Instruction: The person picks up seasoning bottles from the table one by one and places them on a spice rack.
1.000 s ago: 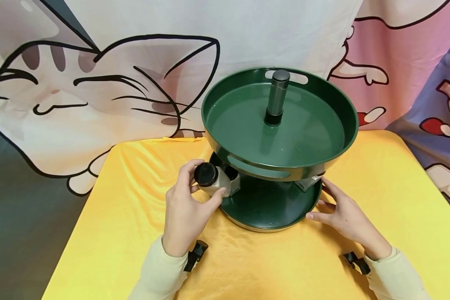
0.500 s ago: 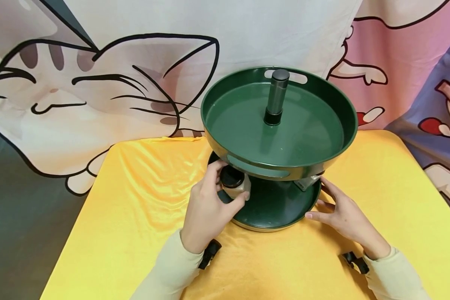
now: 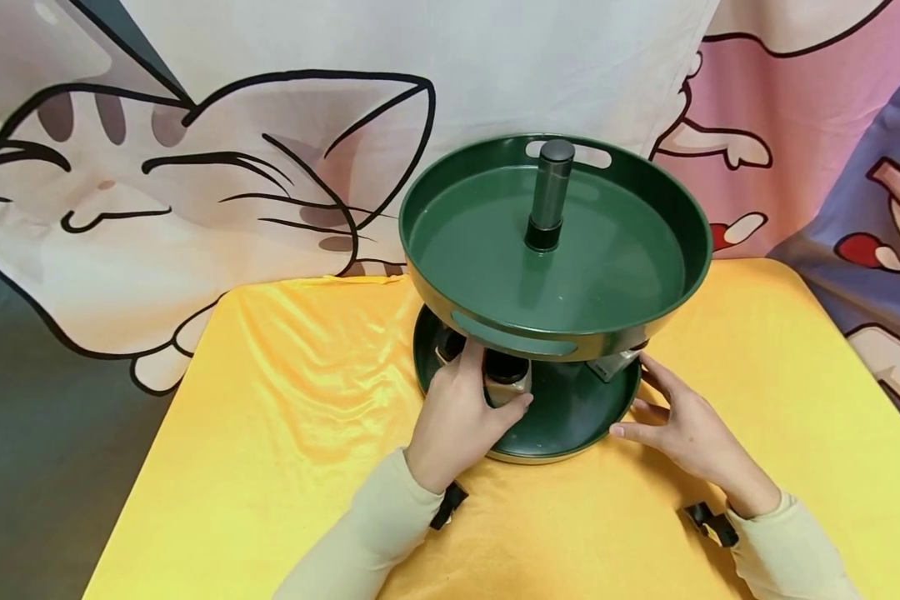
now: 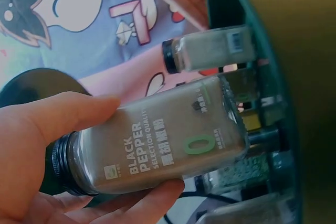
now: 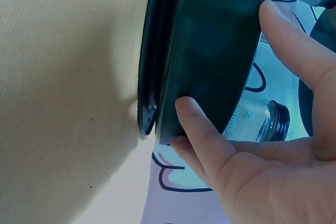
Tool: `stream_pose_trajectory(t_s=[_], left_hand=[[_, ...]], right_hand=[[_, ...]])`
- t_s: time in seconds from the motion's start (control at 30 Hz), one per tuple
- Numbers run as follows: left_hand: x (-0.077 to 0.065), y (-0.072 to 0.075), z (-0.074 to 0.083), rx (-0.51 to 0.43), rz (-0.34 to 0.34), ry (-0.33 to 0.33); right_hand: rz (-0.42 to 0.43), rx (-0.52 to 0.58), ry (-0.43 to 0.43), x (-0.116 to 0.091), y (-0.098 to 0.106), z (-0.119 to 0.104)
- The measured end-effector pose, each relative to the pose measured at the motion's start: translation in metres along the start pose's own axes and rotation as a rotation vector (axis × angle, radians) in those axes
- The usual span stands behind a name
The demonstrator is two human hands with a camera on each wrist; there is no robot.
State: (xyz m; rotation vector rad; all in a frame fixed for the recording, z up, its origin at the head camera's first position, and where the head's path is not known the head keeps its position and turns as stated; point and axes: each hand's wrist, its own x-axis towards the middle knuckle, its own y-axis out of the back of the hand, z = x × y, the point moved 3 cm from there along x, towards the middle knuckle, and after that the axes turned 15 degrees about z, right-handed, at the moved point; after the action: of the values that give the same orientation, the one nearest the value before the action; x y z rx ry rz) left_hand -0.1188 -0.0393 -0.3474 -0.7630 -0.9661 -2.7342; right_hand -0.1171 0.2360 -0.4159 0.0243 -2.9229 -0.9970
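Note:
My left hand (image 3: 457, 429) grips a clear, black-capped jar of black pepper powder (image 3: 508, 390) between thumb and fingers. Its "BLACK PEPPER" label (image 4: 144, 148) faces the left wrist camera. The jar is above the front left part of the green lower tray (image 3: 570, 425); whether its base touches is hidden. Another dark-capped jar (image 3: 450, 343) stands on that tray, partly behind the left hand. At the tray's right side my right hand (image 3: 686, 429) rests fingers and thumb against the outer wall (image 5: 210, 51). Near it, a jar marked "WHITE" (image 5: 252, 121) shows in the right wrist view.
A wide green upper tray (image 3: 615, 258) with a central post (image 3: 551, 196) overhangs the lower one. More jars, including a pale one (image 4: 210, 51) and one with green contents (image 4: 239, 174), stand on the lower tier. Yellow cloth (image 3: 270, 467) covers the table.
The left hand has carried the pepper jar rightward from the lower tray's left edge to over its front left part, uncovering the other jar's cap. The right hand stays at the tray.

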Motion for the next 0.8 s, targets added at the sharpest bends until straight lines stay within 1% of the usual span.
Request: stream_pose_trajectory(t_s=[0.27, 0.47, 0.7, 0.8], left_hand=[[-0.001, -0.019, -0.002, 0.070, -0.065, -0.007], [-0.001, -0.027, -0.001, 0.107, -0.089, -0.017], [-0.004, -0.035, -0.001, 0.142, -0.142, 0.013], [-0.004, -0.037, -0.001, 0.156, -0.150, 0.014]], right_hand=[[-0.001, 0.000, 0.000, 0.000, 0.000, 0.002], [-0.005, 0.004, -0.005, 0.000, 0.000, 0.002], [-0.008, 0.021, -0.005, 0.000, 0.000, 0.002], [-0.008, 0.026, -0.002, 0.001, -0.001, 0.002]])
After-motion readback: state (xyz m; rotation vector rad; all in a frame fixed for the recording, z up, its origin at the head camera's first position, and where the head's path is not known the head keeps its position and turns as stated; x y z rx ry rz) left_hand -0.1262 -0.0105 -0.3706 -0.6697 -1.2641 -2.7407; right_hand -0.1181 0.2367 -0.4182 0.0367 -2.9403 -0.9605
